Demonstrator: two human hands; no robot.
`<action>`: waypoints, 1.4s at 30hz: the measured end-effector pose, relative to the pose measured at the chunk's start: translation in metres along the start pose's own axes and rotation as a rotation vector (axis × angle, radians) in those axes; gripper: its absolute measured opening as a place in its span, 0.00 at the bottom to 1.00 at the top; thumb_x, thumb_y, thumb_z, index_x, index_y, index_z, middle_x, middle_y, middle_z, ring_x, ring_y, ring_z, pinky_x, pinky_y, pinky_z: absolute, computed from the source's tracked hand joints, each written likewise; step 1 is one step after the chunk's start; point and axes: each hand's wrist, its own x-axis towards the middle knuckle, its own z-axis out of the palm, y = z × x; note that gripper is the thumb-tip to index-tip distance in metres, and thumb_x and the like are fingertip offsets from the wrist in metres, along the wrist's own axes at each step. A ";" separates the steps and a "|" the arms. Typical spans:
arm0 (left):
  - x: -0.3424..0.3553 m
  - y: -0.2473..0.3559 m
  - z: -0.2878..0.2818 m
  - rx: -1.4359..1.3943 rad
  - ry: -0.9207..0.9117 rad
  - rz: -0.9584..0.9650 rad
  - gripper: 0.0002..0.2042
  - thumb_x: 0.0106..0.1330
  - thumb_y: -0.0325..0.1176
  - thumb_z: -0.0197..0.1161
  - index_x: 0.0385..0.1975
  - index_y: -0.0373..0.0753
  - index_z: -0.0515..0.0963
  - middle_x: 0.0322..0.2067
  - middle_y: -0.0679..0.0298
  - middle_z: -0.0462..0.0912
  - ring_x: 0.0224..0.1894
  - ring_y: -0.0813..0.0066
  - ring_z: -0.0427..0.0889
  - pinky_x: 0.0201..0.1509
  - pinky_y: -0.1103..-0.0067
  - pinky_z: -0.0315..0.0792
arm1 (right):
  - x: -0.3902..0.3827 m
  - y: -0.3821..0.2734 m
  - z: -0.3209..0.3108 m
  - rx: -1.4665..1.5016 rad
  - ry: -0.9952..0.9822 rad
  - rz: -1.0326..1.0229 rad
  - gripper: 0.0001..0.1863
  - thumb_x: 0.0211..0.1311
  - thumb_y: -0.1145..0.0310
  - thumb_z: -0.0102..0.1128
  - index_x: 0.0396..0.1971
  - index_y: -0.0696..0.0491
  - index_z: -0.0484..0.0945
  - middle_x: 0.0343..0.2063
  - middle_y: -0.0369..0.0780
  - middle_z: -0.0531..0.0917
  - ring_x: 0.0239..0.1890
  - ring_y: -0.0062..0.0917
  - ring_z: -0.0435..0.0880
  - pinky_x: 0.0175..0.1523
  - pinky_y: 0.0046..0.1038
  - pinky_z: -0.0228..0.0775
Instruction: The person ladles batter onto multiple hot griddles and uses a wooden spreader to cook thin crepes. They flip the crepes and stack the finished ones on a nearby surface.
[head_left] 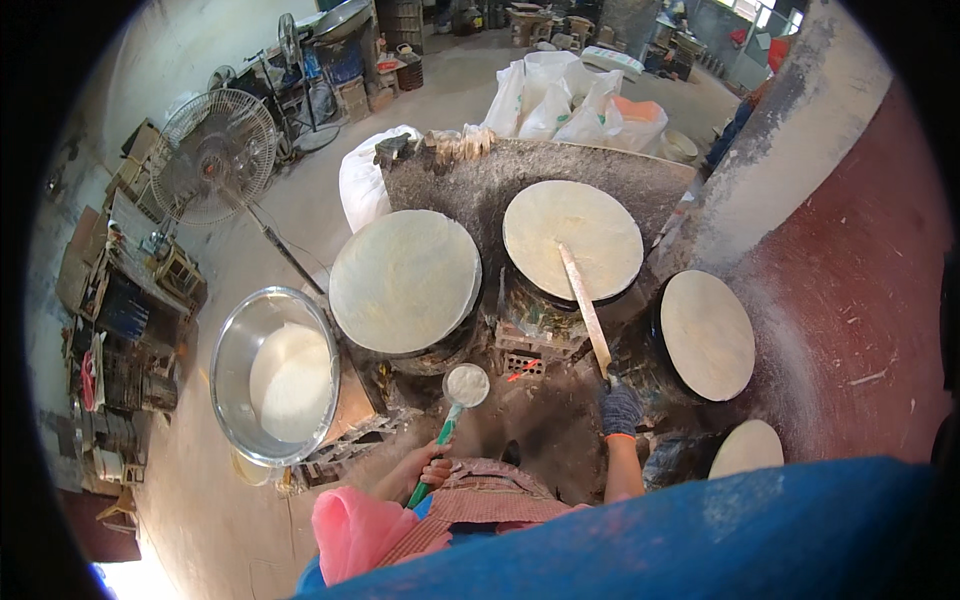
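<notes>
My left hand [428, 467] is closed round the green handle of a ladle [466, 386], whose round cup holds pale batter or flour. On my right hand [620, 408] is a dark grey knitted glove, and its fingers wrap the near end of a long, flat wooden spreader [584, 305]. The far tip of the spreader rests on the pale, batter-coated middle round griddle [555, 205]. Left of it sits a larger griddle [405, 282] under a pale, even layer. Two more coated griddles, one [708, 335] at the right and one [750, 452] nearer me, stand past my right hand.
A large metal basin [232, 350] with pale batter or flour stands at the left, by bricks. Behind it is a floor fan [212, 160] on a pole. A stone slab [440, 185] backs the griddles, with white sacks [548, 105] beyond. At the right rises a pillar [790, 160].
</notes>
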 end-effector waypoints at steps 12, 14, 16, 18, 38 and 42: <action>0.023 0.020 0.019 0.023 -0.003 -0.054 0.09 0.68 0.34 0.51 0.44 0.57 0.62 0.13 0.72 0.59 0.11 0.87 0.57 0.07 0.91 0.52 | -0.010 0.005 0.008 0.075 0.099 -0.044 0.19 0.59 0.55 0.52 0.47 0.48 0.77 0.30 0.48 0.81 0.31 0.45 0.79 0.37 0.40 0.70; 0.018 0.030 0.018 0.052 0.032 -0.061 0.11 0.68 0.33 0.49 0.46 0.59 0.61 0.13 0.72 0.59 0.10 0.87 0.57 0.07 0.90 0.52 | -0.019 -0.005 0.012 0.207 0.117 -0.085 0.20 0.59 0.56 0.54 0.49 0.49 0.75 0.36 0.49 0.81 0.38 0.45 0.79 0.43 0.38 0.70; 0.011 0.041 0.016 0.063 0.020 -0.131 0.08 0.67 0.33 0.51 0.41 0.55 0.61 0.12 0.73 0.57 0.10 0.88 0.55 0.07 0.90 0.51 | -0.031 -0.016 0.020 0.299 0.153 -0.070 0.20 0.59 0.57 0.54 0.49 0.49 0.75 0.38 0.49 0.80 0.40 0.45 0.78 0.45 0.37 0.70; 0.005 0.052 0.013 0.124 0.023 -0.153 0.07 0.66 0.32 0.52 0.38 0.54 0.62 0.12 0.73 0.56 0.09 0.88 0.54 0.07 0.90 0.50 | -0.048 -0.025 0.029 0.366 0.072 0.111 0.19 0.59 0.62 0.56 0.50 0.50 0.74 0.42 0.49 0.79 0.43 0.42 0.79 0.47 0.34 0.69; -0.059 0.137 0.034 0.040 -0.068 -0.077 0.10 0.65 0.36 0.51 0.22 0.44 0.64 0.11 0.72 0.59 0.08 0.86 0.55 0.07 0.89 0.51 | -0.165 -0.065 0.105 0.890 -0.170 0.329 0.20 0.57 0.65 0.60 0.48 0.57 0.74 0.35 0.45 0.83 0.36 0.24 0.80 0.43 0.27 0.70; -0.043 0.192 0.066 0.283 0.184 0.300 0.07 0.64 0.33 0.52 0.34 0.47 0.61 0.12 0.71 0.59 0.09 0.85 0.55 0.08 0.86 0.50 | -0.128 -0.106 0.084 0.691 -0.152 0.019 0.20 0.56 0.63 0.61 0.48 0.54 0.76 0.34 0.44 0.83 0.34 0.24 0.81 0.42 0.28 0.71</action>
